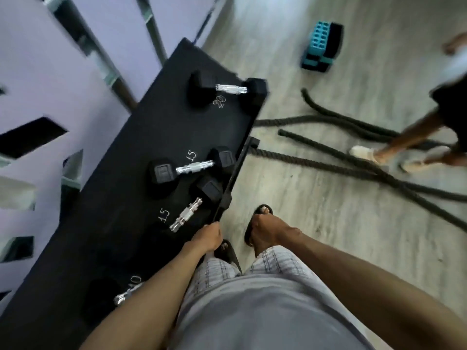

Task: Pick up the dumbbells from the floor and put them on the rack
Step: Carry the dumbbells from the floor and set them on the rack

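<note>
The rack point(156, 137) carries four dumbbells point(192, 168), the nearest dumbbell point(187, 213) lying askew by the rack's front rail point(235, 178); we see none on the floor point(328, 236) beside the rack. We would straighten it, then search. Our left hand point(206, 238) meets the rail, though we cannot tell if it grips, and our right hand point(267, 231) hangs loose and empty just off the rack.

**Rack to the left, floor to the right**

Along the left, near to far: the rack point(156, 137). On it, far dumbbell point(227, 90) at the back end; middle dumbbell point(194, 166) nearer; angled dumbbell point(188, 213) just in front, by the right edge; nearest dumbbell point(123, 296) partly behind the left forearm point(151, 286). Left grip point(208, 238) at the rack's right edge, right grip point(267, 231) just beside it. Right of the rack, on the floor point(316, 248): ropes point(341, 157); beyond them, a step block point(322, 46).
</note>
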